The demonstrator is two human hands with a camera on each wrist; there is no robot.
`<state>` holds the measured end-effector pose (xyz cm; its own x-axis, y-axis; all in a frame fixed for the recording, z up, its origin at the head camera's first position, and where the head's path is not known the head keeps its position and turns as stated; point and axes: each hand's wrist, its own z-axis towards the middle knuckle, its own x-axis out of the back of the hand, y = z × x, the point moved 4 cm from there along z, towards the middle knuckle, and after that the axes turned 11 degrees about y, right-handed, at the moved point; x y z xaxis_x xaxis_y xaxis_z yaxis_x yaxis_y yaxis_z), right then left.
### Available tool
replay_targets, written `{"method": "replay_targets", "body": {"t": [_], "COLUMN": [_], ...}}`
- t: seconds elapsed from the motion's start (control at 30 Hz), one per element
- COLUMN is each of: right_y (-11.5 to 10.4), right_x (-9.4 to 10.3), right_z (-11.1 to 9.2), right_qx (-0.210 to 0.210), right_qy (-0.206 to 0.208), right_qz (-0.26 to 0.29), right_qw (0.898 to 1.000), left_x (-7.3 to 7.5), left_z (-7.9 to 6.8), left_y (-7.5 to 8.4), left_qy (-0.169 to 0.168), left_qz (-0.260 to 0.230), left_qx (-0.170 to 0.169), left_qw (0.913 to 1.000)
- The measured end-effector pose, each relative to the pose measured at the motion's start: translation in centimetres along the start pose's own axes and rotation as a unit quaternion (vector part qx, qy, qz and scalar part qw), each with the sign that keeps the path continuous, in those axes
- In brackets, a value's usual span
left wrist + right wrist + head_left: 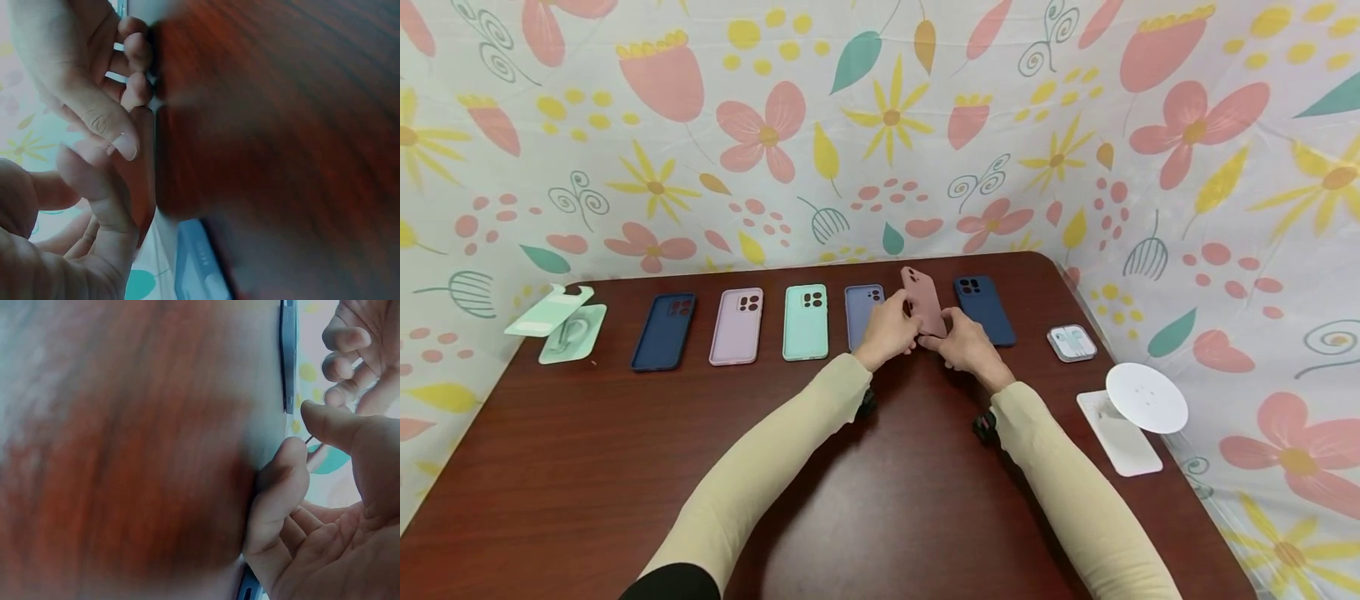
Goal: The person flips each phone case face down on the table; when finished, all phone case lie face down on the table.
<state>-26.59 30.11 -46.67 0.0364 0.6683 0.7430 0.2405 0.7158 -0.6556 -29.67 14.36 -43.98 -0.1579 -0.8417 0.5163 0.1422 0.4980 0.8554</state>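
Note:
A dusty pink phone case (925, 300) is tilted up off the table at the back, between both hands. My left hand (889, 327) grips its left side, fingers bent around the edge. At its lower right corner, my right hand (968, 342) pinches it between thumb and fingers. Only a narrow strip of the pink case (144, 175) shows in the left wrist view. Just left of the left hand lies a lavender-blue phone case (859, 310), partly covered by that hand. A dark blue phone case (987, 312) lies right of the pink one.
Along the back lie a mint phone case (805, 325), a lilac one (736, 329) and another dark blue one (662, 333). A mint folding stand (572, 333) is at far left. To the right are boxed earphones (1071, 342) and a white stand (1147, 398). Patterned cloth hangs behind.

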Motion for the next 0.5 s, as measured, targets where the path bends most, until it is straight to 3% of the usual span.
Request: {"method": "replay_targets", "body": {"t": [0.3,0.4,0.5], "right_y": [0.1,0.3,0.5], "right_x": [0.2,0.3,0.3], "right_z": [0.0,0.0,0.0], "right_qx": [-0.022,-0.025,-0.027], "right_qy": [-0.022,-0.020,-0.020], "right_qz": [0.003,0.005,0.003], "right_qw": [1.000,0.999,0.999], "left_x": [-2.0,-1.7,-2.1], "left_z": [1.9,1.6,1.9], "left_y": [-1.9,-1.3,-1.8], "left_qy": [0.002,-0.016,-0.025], "left_qz": [0.023,0.026,0.028], "left_qx": [0.053,0.071,0.076], "left_qw": [0.9983,0.9970,0.9964]}}
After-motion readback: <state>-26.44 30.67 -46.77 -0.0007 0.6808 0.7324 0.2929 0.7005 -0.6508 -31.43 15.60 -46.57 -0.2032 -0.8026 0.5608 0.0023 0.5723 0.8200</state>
